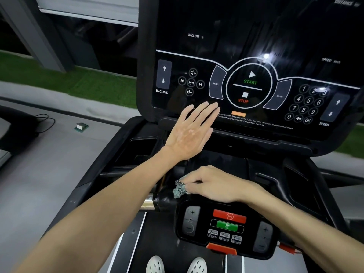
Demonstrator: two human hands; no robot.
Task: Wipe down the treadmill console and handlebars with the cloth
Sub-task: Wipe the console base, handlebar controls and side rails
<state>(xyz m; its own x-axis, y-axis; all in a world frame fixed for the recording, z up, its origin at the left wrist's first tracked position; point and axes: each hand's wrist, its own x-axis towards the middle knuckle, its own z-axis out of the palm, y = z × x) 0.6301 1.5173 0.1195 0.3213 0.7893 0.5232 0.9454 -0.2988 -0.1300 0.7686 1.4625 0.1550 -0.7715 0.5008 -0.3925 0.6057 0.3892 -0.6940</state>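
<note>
- Left hand [192, 133] flat, empty, fingertips near STOP button [243, 97] at 2 o'clock: stray press possible.
- Right hand [213, 185] pinching checked cloth [180, 188] on handlebar [163, 200], 12 o'clock of red stop key [229, 215]: accidental knock likely.

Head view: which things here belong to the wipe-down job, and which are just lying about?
Part of the job:
cloth, bunched in the right hand
console, with the open left hand flat at its lower edge
lower control panel
handlebar

Just lying about:
black cable on the floor
small green box on the floor
</note>
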